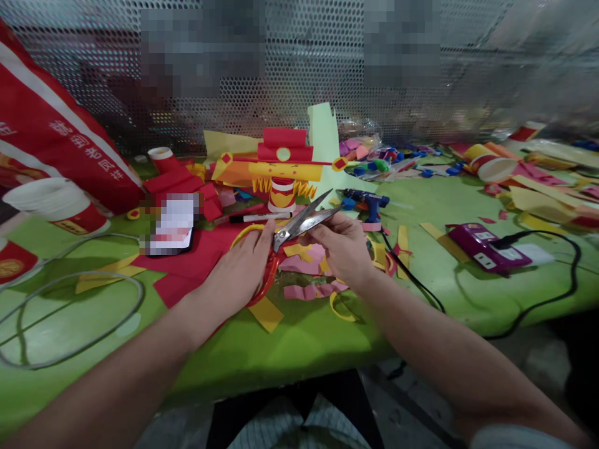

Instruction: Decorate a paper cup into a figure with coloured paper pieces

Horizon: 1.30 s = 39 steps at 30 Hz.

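Red-handled scissors (pixel 283 238) are held above the table, their blades parted and pointing up to the right. My left hand (pixel 243 262) is closed around the handles. Close to the lower blade, my right hand (pixel 346 246) has its fingers pinched together; whatever they hold is hidden or too small to name. Pink and yellow paper scraps (pixel 304 292) lie under the blades. Behind the scissors, a black marker (pixel 259 217) lies in front of a paper figure (pixel 281 168) with a red hat, yellow face and paper-cup body.
A blue glue gun (pixel 372 201) stands right of the figure, its cord crossing to the right. Farther right is a purple power strip (pixel 489 248). Left are a phone (pixel 173 224), stacked paper cups (pixel 58 204), a looped grey cable (pixel 140 293) and a large red bag (pixel 60 118).
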{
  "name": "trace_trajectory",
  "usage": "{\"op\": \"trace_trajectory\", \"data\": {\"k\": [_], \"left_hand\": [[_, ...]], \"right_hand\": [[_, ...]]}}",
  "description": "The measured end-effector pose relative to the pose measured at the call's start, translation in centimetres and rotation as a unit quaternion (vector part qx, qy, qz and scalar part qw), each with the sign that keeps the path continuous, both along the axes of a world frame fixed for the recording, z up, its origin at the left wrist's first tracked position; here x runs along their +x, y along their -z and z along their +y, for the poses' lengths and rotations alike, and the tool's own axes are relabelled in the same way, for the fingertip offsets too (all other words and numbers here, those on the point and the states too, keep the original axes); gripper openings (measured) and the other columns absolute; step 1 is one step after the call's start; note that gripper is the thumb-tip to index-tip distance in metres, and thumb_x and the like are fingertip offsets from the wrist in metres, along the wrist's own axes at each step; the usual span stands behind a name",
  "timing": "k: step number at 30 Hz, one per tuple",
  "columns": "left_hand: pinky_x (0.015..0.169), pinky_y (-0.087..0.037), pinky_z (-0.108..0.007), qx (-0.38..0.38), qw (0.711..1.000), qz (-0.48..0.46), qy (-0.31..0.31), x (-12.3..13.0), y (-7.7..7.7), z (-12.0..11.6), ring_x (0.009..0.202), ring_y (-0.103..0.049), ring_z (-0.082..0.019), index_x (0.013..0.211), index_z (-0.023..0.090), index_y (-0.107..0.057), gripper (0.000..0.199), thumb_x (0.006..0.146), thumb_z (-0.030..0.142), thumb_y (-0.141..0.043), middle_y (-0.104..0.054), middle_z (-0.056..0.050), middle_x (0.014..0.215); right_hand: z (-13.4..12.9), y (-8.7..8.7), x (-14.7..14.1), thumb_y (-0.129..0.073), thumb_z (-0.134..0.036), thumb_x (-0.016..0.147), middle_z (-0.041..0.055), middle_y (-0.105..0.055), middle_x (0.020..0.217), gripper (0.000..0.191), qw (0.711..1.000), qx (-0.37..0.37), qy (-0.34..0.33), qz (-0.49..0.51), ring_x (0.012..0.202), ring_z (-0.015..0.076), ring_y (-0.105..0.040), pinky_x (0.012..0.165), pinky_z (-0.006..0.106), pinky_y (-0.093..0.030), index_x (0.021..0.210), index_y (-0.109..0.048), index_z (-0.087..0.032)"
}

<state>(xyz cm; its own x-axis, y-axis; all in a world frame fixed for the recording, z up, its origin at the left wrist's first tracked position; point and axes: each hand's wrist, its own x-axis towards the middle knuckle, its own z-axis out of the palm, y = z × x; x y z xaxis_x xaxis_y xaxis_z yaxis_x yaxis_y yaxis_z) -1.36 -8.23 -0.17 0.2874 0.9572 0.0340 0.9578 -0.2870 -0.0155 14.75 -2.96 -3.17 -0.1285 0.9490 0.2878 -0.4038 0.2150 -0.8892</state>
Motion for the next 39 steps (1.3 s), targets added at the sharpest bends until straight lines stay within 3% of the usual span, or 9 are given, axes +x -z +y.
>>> {"op": "trace_trajectory", "data": {"k": [20,27,39], "left_hand": [[0.078,-0.049,-0.040,0.015,0.999,0.034,-0.003,-0.4,0.1,0.0,0.098,-0.058,-0.026,0.141,0.011,-0.014,0.059,0.083,0.007,-0.029,-0.053,-0.018,0.117],[0.079,-0.049,-0.037,0.002,0.999,0.052,-0.004,-0.7,0.1,0.0,0.101,-0.057,-0.025,0.140,0.010,-0.016,0.061,0.082,0.006,-0.032,-0.051,-0.018,0.121],[0.081,-0.048,-0.039,0.026,0.998,0.061,0.015,-1.3,0.4,0.0,0.102,-0.056,-0.026,0.140,0.010,-0.018,0.060,0.082,0.006,-0.031,-0.053,-0.018,0.120]], "right_hand": [[-0.2,-0.5,0.2,-0.063,-0.018,0.060,-0.0029,-0.062,0.060,0.002,0.996,-0.021,0.037,-0.082,0.054,0.0089,-0.055,0.056,0.025,-0.051,0.061,-0.064,-0.019],[-0.1,-0.6,0.4,-0.060,-0.017,0.059,-0.0044,-0.054,0.052,0.002,0.989,-0.028,0.059,-0.133,0.049,0.0076,-0.047,0.053,0.024,-0.046,0.059,-0.062,-0.018],[-0.1,-0.9,0.7,-0.059,-0.017,0.059,-0.0020,-0.061,0.059,0.010,0.982,-0.016,0.059,-0.179,0.054,0.0091,-0.050,0.051,0.023,-0.043,0.066,-0.067,-0.016]]}}
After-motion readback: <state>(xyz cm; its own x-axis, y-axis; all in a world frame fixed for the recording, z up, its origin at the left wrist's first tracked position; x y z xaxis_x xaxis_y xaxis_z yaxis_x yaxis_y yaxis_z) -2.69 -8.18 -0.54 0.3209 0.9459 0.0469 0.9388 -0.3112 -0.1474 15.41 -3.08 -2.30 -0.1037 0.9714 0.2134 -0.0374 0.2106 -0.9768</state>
